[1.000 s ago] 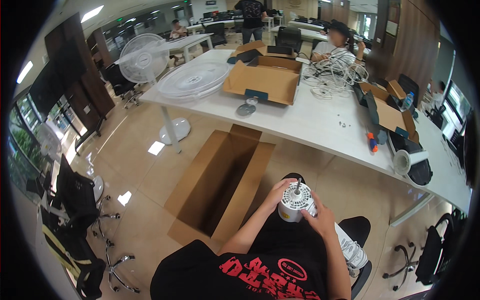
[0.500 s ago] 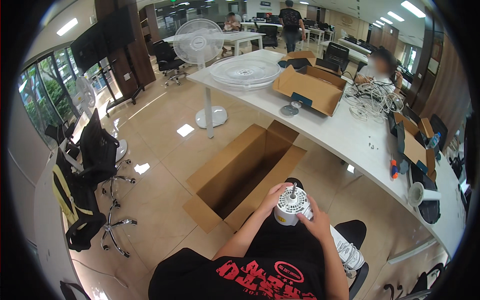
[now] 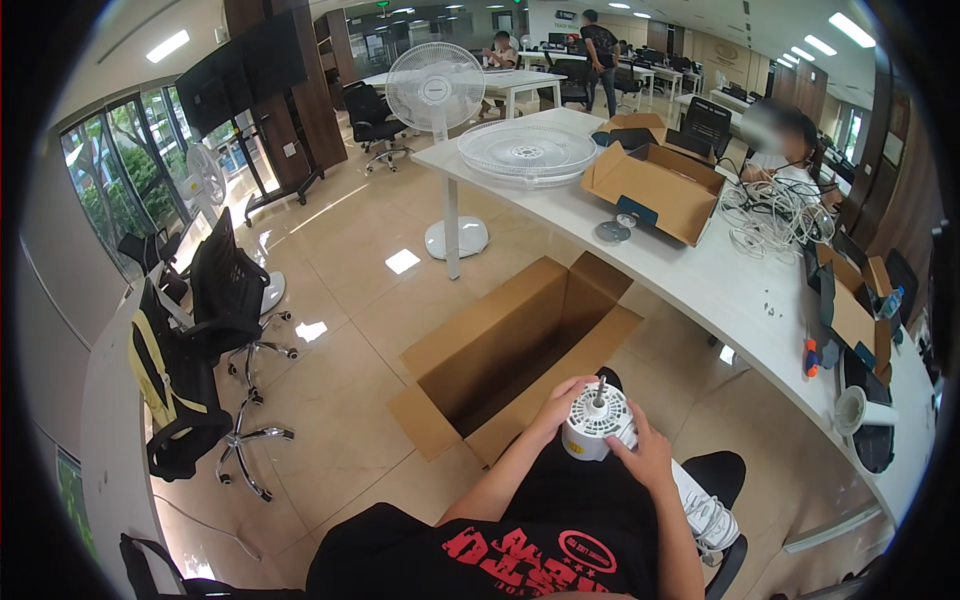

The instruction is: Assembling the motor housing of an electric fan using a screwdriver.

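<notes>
Your left hand (image 3: 562, 409) and right hand (image 3: 646, 452) both had a closed grip on the white, round, slotted motor housing (image 3: 590, 440), grey shaft (image 3: 601, 391) up, at your lap (image 3: 565, 490). Long open brown cardboard box (image 3: 500, 335) stood on the floor (image 3: 345, 265), between you and the white worktop (image 3: 690, 285). That carried white round fan guards (image 3: 500, 150), open brown carton (image 3: 640, 190), tangled white cables (image 3: 775, 215), orange-and-blue tool (image 3: 810, 357).

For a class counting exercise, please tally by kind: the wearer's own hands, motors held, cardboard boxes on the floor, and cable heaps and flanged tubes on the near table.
Left hand, right hand: 2
White motor: 1
Floor cardboard box: 1
Tangled cable heap: 1
White flanged tube: 1
Total: 6
</notes>
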`<state>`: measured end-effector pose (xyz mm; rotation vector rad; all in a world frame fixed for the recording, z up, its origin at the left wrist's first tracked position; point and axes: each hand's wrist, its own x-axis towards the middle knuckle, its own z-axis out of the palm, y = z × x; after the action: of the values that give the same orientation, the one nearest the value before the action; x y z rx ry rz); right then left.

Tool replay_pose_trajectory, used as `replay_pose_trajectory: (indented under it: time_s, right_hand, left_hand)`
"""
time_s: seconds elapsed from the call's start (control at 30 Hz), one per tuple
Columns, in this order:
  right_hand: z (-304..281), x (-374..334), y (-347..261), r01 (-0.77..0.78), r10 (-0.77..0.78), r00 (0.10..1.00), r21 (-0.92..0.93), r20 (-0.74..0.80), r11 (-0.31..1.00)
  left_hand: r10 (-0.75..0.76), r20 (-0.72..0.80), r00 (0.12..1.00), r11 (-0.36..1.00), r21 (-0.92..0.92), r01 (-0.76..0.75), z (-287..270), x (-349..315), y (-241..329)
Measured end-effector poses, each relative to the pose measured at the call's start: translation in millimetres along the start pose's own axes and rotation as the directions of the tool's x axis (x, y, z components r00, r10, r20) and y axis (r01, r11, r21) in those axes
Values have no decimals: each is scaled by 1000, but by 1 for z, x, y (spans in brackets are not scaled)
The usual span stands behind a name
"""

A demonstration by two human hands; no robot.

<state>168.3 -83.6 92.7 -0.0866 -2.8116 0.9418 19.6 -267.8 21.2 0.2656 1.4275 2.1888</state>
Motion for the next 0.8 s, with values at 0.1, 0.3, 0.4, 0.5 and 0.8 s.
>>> replay_pose_trajectory:
  time_s: [0.1,0.3,0.4,0.5,0.8]
  right_hand:
    - [-2,-1,2,-34,34,999,-1,-10,999]
    - [-9,-5,13,-124,124,992,-6,-36,992]
    - [-13,-10,19,-170,170,983,19,-61,985]
    - [-18,-15,26,-224,225,966,22,-125,974]
    - [-37,-36,45,-331,329,907,39,-264,943]
  left_hand:
    - [-16,48,999,1000,19,15,4,6,-1]
    - [-27,120,992,1000,-3,27,21,28,-10]
    - [-52,201,978,999,6,52,31,40,-14]
    - [-85,249,965,996,12,85,44,51,-17]
    - [-176,441,880,984,50,172,95,85,-34]
